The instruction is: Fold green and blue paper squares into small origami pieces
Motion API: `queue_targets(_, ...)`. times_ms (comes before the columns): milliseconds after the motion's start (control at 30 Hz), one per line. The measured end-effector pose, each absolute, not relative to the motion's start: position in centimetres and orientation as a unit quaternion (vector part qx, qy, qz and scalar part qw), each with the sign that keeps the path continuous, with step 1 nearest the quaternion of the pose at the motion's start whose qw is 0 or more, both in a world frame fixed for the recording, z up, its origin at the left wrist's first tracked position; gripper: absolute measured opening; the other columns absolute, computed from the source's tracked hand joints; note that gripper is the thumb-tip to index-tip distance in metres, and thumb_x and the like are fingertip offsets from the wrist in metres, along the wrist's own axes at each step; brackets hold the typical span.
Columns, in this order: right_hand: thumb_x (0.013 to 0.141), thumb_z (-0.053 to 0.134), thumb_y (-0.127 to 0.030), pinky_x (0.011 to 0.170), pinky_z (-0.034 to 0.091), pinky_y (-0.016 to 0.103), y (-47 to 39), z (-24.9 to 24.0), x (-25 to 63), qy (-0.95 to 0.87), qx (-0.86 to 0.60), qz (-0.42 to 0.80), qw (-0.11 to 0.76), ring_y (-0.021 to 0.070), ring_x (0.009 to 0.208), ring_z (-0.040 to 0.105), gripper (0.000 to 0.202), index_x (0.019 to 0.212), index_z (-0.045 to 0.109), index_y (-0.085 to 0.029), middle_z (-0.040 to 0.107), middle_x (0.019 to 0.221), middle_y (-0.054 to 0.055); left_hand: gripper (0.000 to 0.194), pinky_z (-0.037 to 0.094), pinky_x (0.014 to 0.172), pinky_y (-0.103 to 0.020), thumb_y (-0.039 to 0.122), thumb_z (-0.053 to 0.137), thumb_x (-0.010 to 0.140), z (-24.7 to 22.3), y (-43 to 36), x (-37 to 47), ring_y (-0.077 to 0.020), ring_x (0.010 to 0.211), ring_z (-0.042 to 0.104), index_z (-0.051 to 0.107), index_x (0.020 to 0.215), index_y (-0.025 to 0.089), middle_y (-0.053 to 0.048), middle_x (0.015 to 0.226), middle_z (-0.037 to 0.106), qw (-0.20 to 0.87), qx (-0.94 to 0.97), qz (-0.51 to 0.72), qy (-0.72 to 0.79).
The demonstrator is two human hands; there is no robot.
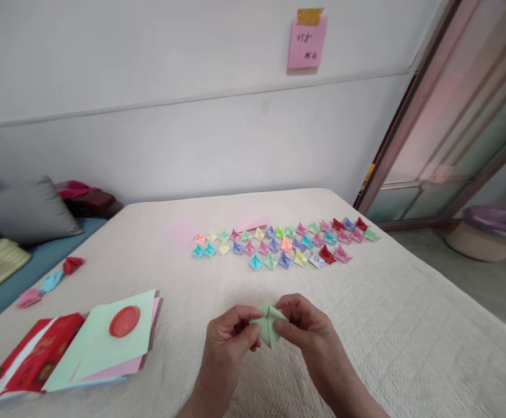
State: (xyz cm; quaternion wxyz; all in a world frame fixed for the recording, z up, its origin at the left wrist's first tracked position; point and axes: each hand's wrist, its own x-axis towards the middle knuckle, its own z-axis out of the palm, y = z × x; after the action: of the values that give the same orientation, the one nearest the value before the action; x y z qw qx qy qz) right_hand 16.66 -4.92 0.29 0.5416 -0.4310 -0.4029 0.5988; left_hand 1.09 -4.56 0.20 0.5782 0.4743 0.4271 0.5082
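Green folded paper (268, 332) is pinched at 2 sides, by left hand (229, 337) and right hand (312, 332). Beyond it lie colourful paper pieces (285, 260).

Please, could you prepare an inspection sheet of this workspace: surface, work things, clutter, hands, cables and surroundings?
Surface: pale textured cover, flat around the hands.
Work things: green folded paper held up; small folded papers in uneven rows beyond it.
Clutter: at left, red packet and paper sheets with a red disc on top.
Hands: left hand and right hand both grip the green folded paper.
Cables: nothing seen.
Surroundings: white wall with pink note; grey cushion at left.
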Motion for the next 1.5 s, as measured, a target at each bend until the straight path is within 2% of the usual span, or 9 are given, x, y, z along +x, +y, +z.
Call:
queue_targets(133, 0.072, 0.07, -0.019, 0.059, 0.033, 0.026, -5.0, 0.5, 16.8, -0.398, -0.424, 0.602, 0.547, 0.0113, 0.061, 0.043, 0.012, 0.067, 0.058, -0.02, 0.051, 0.062, -0.006, 0.012, 0.041, 0.055, -0.021, 0.013, 0.063, 0.076, -0.1, -4.6, 1.0, -0.009, 0.055, 0.052, 0.071, 0.082, 0.02, 0.004, 0.057, 0.058, 0.587, 0.468, 0.512, 0.417)
queue_targets(300, 0.072, 0.068, -0.016, 0.062, 0.038, 0.028, -5.0, 0.7, 16.6, -0.384, -0.401, 0.628, 0.546, 0.0131, 0.062, 0.049, 0.006, 0.07, 0.063, -0.019, 0.058, 0.064, -0.004, 0.013, 0.04, 0.053, -0.021, 0.014, 0.062, 0.077, 0.4, -4.7, 1.6, -0.0092, 0.055, 0.051, 0.069, 0.087, 0.017, 0.002, 0.064, 0.061, 0.606, 0.463, 0.498, 0.414)
queue_targets(400, 0.071, 0.067, -0.014, 0.062, 0.039, 0.03, -5.0, 0.9, 16.2, -0.369, -0.392, 0.647, 0.54, 0.0146, 0.06, 0.052, 0.007, 0.067, 0.064, -0.019, 0.06, 0.06, -0.003, 0.007, 0.038, 0.051, -0.021, 0.014, 0.063, 0.076, 0.5, -4.8, 2.1, -0.0084, 0.052, 0.048, 0.07, 0.079, 0.015, 0.002, 0.059, 0.059, 0.608, 0.451, 0.49, 0.432)
queue_targets(567, 0.065, 0.067, -0.012, 0.059, 0.035, 0.028, -5.1, 0.7, 15.9, -0.341, -0.431, 0.635, 0.542, 0.0126, 0.057, 0.046, 0.009, 0.061, 0.068, -0.02, 0.057, 0.053, -0.004, 0.009, 0.036, 0.05, -0.02, 0.01, 0.065, 0.071, 0.0, -5.1, 2.4, -0.0079, 0.05, 0.047, 0.069, 0.068, 0.017, 0.005, 0.052, 0.055, 0.599, 0.407, 0.527, 0.444)
queue_targets(900, 0.061, 0.061, -0.007, 0.062, 0.031, 0.029, -5.1, 0.3, 16.8, -0.368, -0.441, 0.598, 0.559, 0.0142, 0.062, 0.044, 0.017, 0.056, 0.069, -0.021, 0.053, 0.056, -0.003, 0.019, 0.041, 0.059, -0.026, 0.01, 0.053, 0.08, 0.5, -5.2, 1.6, -0.0129, 0.058, 0.054, 0.065, 0.067, 0.016, 0.001, 0.057, 0.06, 0.596, 0.448, 0.516, 0.421)
queue_targets(1100, 0.066, 0.064, -0.01, 0.063, 0.034, 0.03, -5.2, 0.4, 16.9, -0.404, -0.443, 0.568, 0.564, 0.0151, 0.063, 0.046, 0.016, 0.055, 0.065, -0.022, 0.056, 0.057, -0.003, 0.003, 0.043, 0.061, -0.026, 0.018, 0.053, 0.084, 1.0, -5.4, 1.7, -0.0132, 0.06, 0.056, 0.054, 0.082, 0.02, 0.003, 0.062, 0.062, 0.594, 0.464, 0.518, 0.404)
queue_targets(1233, 0.068, 0.064, -0.013, 0.065, 0.037, 0.031, -5.3, 0.9, 17.0, -0.441, -0.458, 0.54, 0.552, 0.0171, 0.065, 0.051, 0.018, 0.055, 0.067, -0.024, 0.059, 0.06, -0.002, 0.013, 0.044, 0.062, -0.026, 0.023, 0.055, 0.085, 1.8, -5.5, 1.9, -0.0132, 0.062, 0.056, 0.048, 0.097, 0.022, 0.003, 0.069, 0.062, 0.609, 0.461, 0.509, 0.396)
queue_targets(1367, 0.069, 0.065, -0.016, 0.063, 0.038, 0.031, -5.3, 1.2, 16.8, -0.467, -0.468, 0.515, 0.545, 0.0171, 0.063, 0.052, 0.017, 0.054, 0.067, -0.025, 0.06, 0.06, -0.002, 0.013, 0.043, 0.058, -0.025, 0.033, 0.055, 0.086, 1.8, -5.2, 1.9, -0.013, 0.058, 0.055, 0.051, 0.091, 0.021, 0.004, 0.062, 0.059, 0.6, 0.451, 0.488, 0.446)
queue_targets(1500, 0.068, 0.067, -0.017, 0.061, 0.039, 0.03, -5.0, 1.2, 16.8, -0.495, -0.474, 0.499, 0.531, 0.0169, 0.062, 0.053, 0.016, 0.054, 0.068, -0.025, 0.061, 0.06, -0.001, 0.011, 0.042, 0.054, -0.024, 0.03, 0.056, 0.084, 1.5, -4.8, 1.8, -0.0115, 0.053, 0.054, 0.054, 0.083, 0.019, 0.003, 0.062, 0.059, 0.598, 0.444, 0.487, 0.456)
